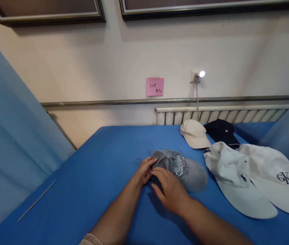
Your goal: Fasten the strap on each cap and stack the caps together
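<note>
1. A thin stick (36, 200) is seen along the left edge of the blue desk (95, 170).
2. By the left hand (144, 171), its grip impossible to tell, the back of a grey "Always" cap (194, 173) is touched mid-desk.
3. The right hand (168, 189) is held half open at the cap's rear.
4. Beige (195, 131) and black caps (219, 129) are placed near the far edge; pale (232, 170) and white caps (267, 161), toward the right.

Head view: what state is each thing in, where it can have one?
Gray cap: on the blue surface, brim pointing right, left thumb at its back edge
Beige cap: crown up
Black cap: partly hidden
Pony-logo cap: crown creased, overlapping the GK cap
GK cap: partly covered
Light: lit
Pink note: stuck up
Thin stick: lying flat
</note>
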Tool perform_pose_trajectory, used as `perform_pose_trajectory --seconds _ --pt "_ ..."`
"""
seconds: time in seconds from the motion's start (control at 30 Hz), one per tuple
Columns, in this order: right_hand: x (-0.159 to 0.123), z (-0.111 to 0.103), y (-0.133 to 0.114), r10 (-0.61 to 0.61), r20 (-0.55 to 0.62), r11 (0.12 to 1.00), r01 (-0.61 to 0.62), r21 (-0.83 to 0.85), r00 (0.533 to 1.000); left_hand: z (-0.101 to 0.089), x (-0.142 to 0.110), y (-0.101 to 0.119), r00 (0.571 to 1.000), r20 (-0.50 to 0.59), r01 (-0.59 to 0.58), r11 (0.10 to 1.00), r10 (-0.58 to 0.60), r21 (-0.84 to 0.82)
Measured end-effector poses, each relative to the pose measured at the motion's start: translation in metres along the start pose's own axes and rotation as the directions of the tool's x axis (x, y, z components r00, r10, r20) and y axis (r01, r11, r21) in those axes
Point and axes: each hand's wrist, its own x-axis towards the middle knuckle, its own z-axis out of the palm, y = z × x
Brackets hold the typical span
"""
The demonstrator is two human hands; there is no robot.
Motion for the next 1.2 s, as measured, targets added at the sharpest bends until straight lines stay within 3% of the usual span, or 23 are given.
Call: perform_pose_trajectory --seconds 0.07,0.17,0.3,0.4,0.47,0.67,0.8,0.93,1.03,1.2 --pt "0.001 0.014 0.006 0.173 -0.002 0.979 -0.172 -0.113 0.985 -0.002 -0.002 0.003 1.0 0.028 -0.001 0.999 0.002 -0.037" --pt "0.006 0.018 0.04 0.401 -0.012 0.887 -0.391 -0.247 0.916 -0.003 -0.006 0.008 0.995 0.1 0.0 0.998 0.006 -0.058" --pt "0.008 0.009 0.073 0.516 0.016 0.844 -0.505 -0.183 0.857 -0.004 -0.006 0.007 0.999 0.031 -0.042 0.995 0.04 0.088" --pt "0.005 0.005 0.079 0.536 -0.018 0.844 -0.536 -0.025 0.844 -0.004 -0.003 0.001 0.994 -0.058 -0.076 0.969 0.092 0.233" --pt "0.003 0.004 0.08 0.533 -0.041 0.846 -0.532 0.039 0.845 -0.003 0.0 -0.004 0.99 -0.059 -0.108 0.945 0.132 0.308" --pt "0.003 0.003 0.087 0.477 -0.097 0.877 -0.467 0.112 0.874 -0.001 0.002 -0.015 0.952 0.097 -0.295 0.783 0.291 0.547" --pt "0.003 0.002 0.089 0.464 -0.06 0.876 -0.448 0.178 0.884 0.001 0.0 -0.019 0.941 0.193 -0.337 0.703 0.279 0.626" --pt "0.0 0.002 0.085 0.448 -0.04 0.887 -0.439 0.14 0.893 0.007 -0.004 -0.018 0.925 0.212 -0.373 0.64 0.316 0.672" --pt "-0.001 0.003 0.082 0.432 -0.009 0.9 -0.431 0.064 0.902 0.009 -0.004 -0.016 0.911 0.165 -0.381 0.617 0.378 0.689" --pt "-0.001 0.003 0.081 0.438 -0.028 0.898 -0.435 0.069 0.899 0.009 -0.003 -0.011 0.917 -0.031 -0.28 0.696 0.399 0.662"
